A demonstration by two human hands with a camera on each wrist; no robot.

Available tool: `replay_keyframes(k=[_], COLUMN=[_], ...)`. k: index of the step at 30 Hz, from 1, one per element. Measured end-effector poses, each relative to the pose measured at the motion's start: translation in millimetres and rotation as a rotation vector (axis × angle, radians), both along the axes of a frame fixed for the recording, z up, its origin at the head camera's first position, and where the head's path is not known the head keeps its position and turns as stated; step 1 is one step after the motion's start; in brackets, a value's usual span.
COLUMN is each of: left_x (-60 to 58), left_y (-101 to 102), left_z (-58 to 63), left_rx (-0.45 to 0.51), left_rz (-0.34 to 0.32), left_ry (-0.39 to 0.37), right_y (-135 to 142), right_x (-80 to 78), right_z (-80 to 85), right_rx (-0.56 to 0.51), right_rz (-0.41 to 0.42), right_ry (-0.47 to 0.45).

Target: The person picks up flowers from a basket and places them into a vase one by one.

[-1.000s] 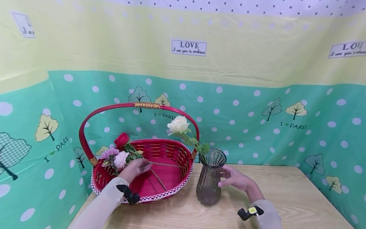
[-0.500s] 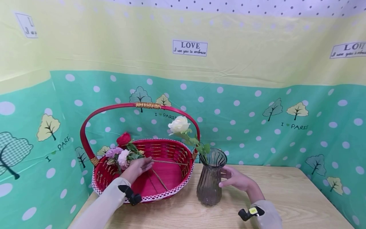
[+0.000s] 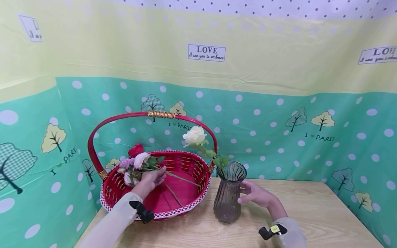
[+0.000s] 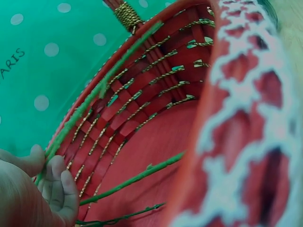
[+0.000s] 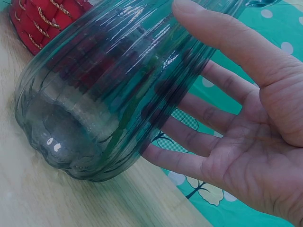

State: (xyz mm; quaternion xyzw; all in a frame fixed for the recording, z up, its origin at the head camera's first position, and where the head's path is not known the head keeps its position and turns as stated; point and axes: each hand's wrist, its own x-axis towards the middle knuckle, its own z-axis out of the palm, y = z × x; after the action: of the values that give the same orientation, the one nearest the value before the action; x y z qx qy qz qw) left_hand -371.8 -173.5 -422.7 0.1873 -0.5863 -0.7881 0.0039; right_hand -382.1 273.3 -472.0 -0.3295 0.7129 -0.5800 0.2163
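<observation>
Over the basket's left part, my left hand (image 3: pixel 149 181) pinches a green flower stem (image 4: pixel 124 61) between thumb and fingers. Just beyond it are a pale pink flower (image 3: pixel 141 160), a purple flower (image 3: pixel 127 163) and a red rose (image 3: pixel 135 150); which bloom tops the pinched stem I cannot tell. Other stems (image 4: pixel 137 178) lie lower, across the red wicker basket (image 3: pixel 189 193). My right hand (image 3: pixel 258 195) holds the ribbed grey glass vase (image 3: pixel 227 203), thumb in front and fingers behind. A white rose (image 3: pixel 195 135) leans left out of the vase, which stands upright.
The basket's tall red handle (image 3: pixel 92 148) arches over the flowers, its top wrapped in gold cord. Both basket and vase stand on a light wooden table (image 3: pixel 310 213). A patterned green and yellow curtain (image 3: pixel 266 117) closes off the back and sides.
The pale pink flower has risen and shifted right, and a second pale bloom now shows below it. My left hand has stayed nearly in place. The right hand and vase hold still.
</observation>
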Motion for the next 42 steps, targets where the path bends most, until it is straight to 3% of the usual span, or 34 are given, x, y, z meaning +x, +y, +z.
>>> replay_keyframes(k=[4, 16, 25, 33, 42], left_x=[-0.9, -0.5, -2.4, -2.5, 1.4], left_y=[1.2, 2.4, -0.1, -2.4, -4.3], left_z=[-0.8, -0.8, -1.7, 0.1, 4.1], left_rx=[-0.029, -0.041, -0.057, 0.048, 0.093], left_rz=[0.044, -0.014, -0.093, -0.235, -0.260], left_ry=[-0.009, -0.021, -0.006, 0.081, 0.043], right_y=[-0.6, -1.7, -2.1, -0.7, -1.2], right_x=[-0.2, -1.3, -0.8, 1.6, 1.9], right_z=[-0.4, 1.0, 0.7, 2.8, 2.6], right_rx=[-0.002, 0.002, -0.002, 0.000, 0.006], right_rz=[-0.006, -0.007, -0.007, -0.007, -0.004], right_ry=[-0.005, -0.006, -0.016, -0.011, -0.002])
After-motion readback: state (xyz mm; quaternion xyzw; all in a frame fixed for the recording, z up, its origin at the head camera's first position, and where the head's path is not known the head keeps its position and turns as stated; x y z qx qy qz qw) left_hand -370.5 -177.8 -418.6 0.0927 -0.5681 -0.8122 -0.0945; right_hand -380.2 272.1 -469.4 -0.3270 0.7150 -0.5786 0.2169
